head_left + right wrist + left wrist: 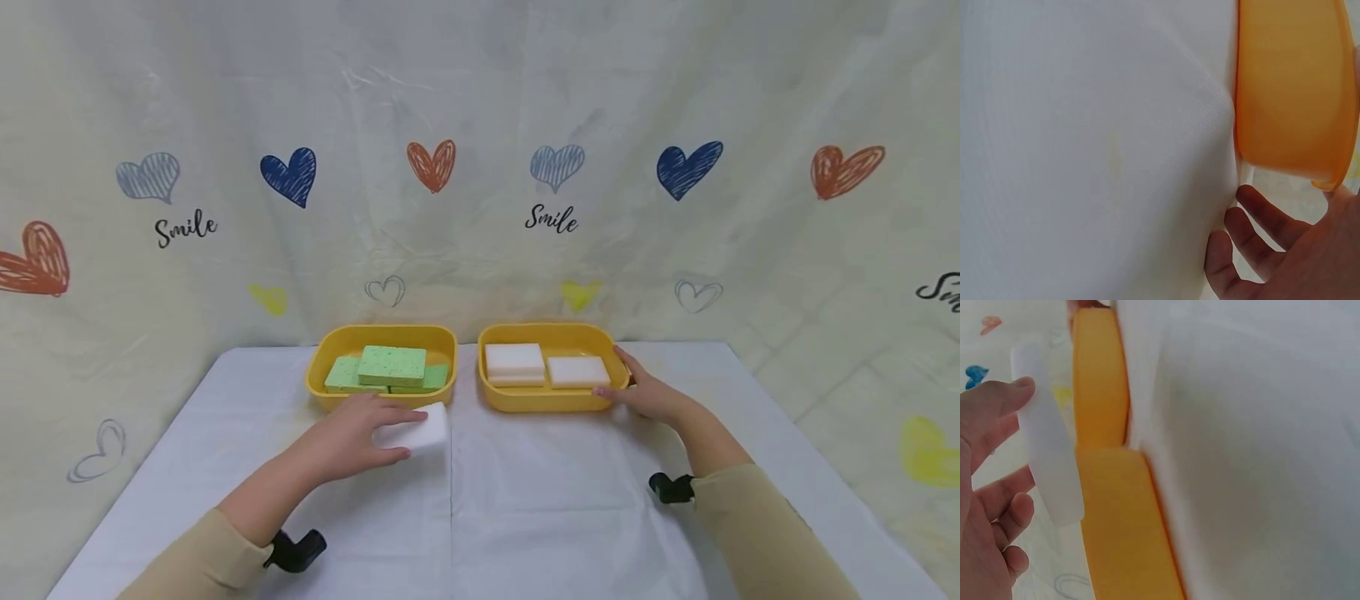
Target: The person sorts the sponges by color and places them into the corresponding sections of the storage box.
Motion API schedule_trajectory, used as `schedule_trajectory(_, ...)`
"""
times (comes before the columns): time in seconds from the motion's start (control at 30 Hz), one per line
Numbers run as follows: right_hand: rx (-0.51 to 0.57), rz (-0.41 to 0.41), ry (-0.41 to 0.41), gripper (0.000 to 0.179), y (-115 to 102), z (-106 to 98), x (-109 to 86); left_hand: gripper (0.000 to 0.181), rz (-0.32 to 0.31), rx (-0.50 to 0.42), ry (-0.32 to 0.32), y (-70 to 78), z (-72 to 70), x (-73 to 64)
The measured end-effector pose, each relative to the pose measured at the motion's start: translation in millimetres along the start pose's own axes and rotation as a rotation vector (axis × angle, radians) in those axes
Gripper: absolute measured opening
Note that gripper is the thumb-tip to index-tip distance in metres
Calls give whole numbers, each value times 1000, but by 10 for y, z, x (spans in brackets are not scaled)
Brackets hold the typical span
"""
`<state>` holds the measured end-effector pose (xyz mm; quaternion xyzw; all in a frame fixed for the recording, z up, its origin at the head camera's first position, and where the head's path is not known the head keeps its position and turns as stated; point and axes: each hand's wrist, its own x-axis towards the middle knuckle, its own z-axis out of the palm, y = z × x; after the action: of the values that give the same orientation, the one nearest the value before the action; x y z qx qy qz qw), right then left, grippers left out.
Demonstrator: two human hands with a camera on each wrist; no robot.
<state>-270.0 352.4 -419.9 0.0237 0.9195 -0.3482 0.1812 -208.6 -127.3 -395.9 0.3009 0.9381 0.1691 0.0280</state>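
Note:
My left hand (352, 437) pinches a white sponge block (420, 429) between thumb and fingers, held in front of the left yellow tray (318, 367). In the left wrist view the sponge (1050, 444) stands edge-on, with the thumb pressed on its near face. Green sponges (392, 365) lie in that left tray, one on top of the others. With my right hand (663, 400) I grip the right end of the right yellow tray (551, 402), thumb over its front rim. White sponges (514, 363) sit inside it, side by side, those at left stacked higher.
Both trays stand side by side near the back edge of the table, which a white cloth (555, 508) covers. Close behind them hangs a pale curtain (480, 250) printed with hearts. Each wrist wears a small black camera (298, 552).

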Motion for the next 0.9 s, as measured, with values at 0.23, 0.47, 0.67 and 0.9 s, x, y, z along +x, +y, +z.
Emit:
schedule_trajectory(0.23, 26, -10, 6, 116, 0, -11, -8, 48, 37, -19, 37, 295, -81, 512)
schedule_trajectory(0.47, 33, -17, 9, 114, 34, -8, -12, 53, 70, -73, 46, 555, -21, 1036)
schedule_trajectory(0.67, 44, -16, 10, 114, 49, 5, 10, 53, 76, -92, 54, 799, 68, 1536)
schedule_trajectory(0.9, 52, -12, 17, 112, 57, -3, 2, 53, 84, -49, 25, 1026, 206, 2049)
